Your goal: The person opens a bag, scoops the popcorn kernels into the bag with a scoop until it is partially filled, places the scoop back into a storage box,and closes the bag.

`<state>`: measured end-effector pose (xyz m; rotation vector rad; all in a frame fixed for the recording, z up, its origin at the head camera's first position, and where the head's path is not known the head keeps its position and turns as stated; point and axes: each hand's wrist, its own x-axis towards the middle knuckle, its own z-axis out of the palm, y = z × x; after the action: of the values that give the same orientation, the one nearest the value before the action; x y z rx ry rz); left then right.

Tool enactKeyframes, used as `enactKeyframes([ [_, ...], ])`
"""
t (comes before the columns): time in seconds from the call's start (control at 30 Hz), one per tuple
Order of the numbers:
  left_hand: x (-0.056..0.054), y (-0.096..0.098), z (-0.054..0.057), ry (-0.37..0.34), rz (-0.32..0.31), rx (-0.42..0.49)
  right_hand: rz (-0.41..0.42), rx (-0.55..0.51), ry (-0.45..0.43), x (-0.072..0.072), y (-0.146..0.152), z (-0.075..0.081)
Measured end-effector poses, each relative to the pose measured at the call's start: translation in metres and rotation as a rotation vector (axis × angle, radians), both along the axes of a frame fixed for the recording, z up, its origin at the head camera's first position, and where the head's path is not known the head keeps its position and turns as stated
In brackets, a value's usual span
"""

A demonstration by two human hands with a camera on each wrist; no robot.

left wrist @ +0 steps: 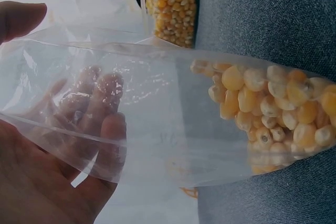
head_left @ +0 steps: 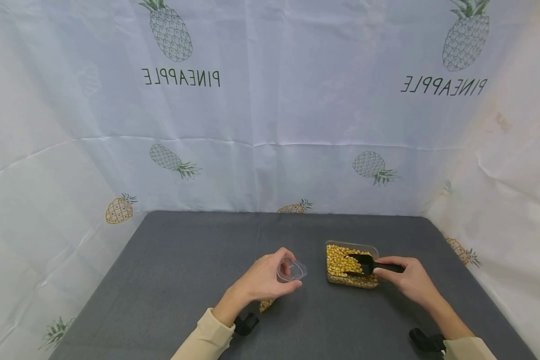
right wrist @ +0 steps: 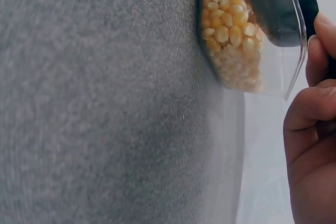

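Observation:
My left hand (head_left: 263, 276) holds a clear plastic bag (left wrist: 157, 124) by its upper part, fingers and thumb curved round the spread mouth. Yellow corn kernels (left wrist: 273, 103) fill the bag's lower end, close over the table in the left wrist view. To the right, my right hand (head_left: 411, 282) grips the handle of a black scoop (head_left: 366, 263). The scoop's head lies in a clear plastic box (head_left: 357, 245) of corn kernels (head_left: 340, 256), its front edge among them. In the right wrist view, the scoop (right wrist: 270, 11) shows through the box wall.
A dark grey cloth covers the table (head_left: 184, 260). White curtains (head_left: 252, 110) printed with pineapples hang behind and along both sides. A black wrist strap (head_left: 246, 325) sits below the left hand, and another black strap (head_left: 426, 341) by the right wrist.

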<state>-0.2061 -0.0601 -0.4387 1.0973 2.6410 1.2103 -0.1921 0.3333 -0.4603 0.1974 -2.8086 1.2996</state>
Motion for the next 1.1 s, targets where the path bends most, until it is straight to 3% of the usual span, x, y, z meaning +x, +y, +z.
enactKeyframes([
  [0.4, 0.0, 0.0, 0.0, 0.007, 0.005, -0.005, -0.031, 0.017, 0.013, 0.007, 0.007, 0.001],
  [0.67, 0.0, 0.0, 0.001, 0.003, 0.008, -0.011, -0.03, -0.142, -0.051, 0.012, 0.014, -0.001],
  [1.1, 0.001, 0.001, 0.001, 0.0, 0.003, -0.006, -0.024, -0.205, -0.029, 0.013, 0.013, 0.003],
])
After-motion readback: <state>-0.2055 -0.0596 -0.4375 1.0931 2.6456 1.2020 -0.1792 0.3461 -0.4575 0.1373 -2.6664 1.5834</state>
